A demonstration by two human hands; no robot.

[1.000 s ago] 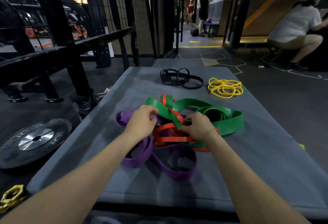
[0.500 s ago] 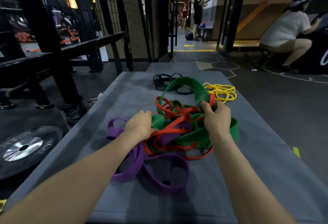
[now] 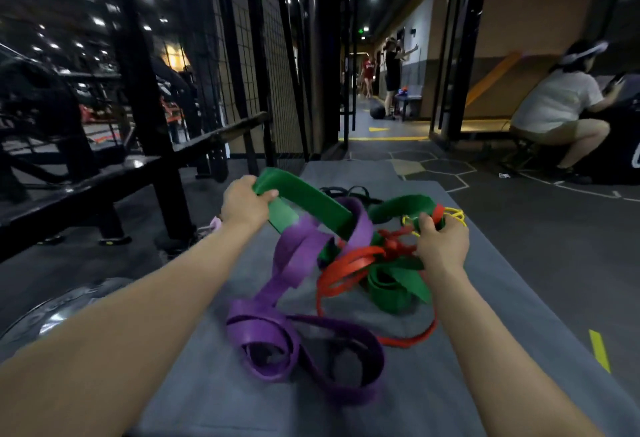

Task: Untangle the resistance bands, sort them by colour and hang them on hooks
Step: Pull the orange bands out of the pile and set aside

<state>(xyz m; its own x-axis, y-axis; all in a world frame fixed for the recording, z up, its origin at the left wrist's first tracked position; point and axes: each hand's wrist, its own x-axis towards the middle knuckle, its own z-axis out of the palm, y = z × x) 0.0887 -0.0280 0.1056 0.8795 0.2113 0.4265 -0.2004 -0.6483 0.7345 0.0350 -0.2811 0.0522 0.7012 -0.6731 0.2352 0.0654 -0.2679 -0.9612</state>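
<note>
Above the purple band (image 3: 304, 260), both hands, left hand (image 3: 244, 206) and right hand (image 3: 441, 246), grip the green band (image 3: 311, 199), fingers curled round it; draw it out slowly so no loop snags.

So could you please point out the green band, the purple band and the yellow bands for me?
green band (image 3: 313, 198): head view, on the raised flat stretch beside the left hand.
purple band (image 3: 263, 332): head view, on the near coil lying on the mat.
yellow bands (image 3: 456, 215): head view, on loops showing past the right hand.
</note>
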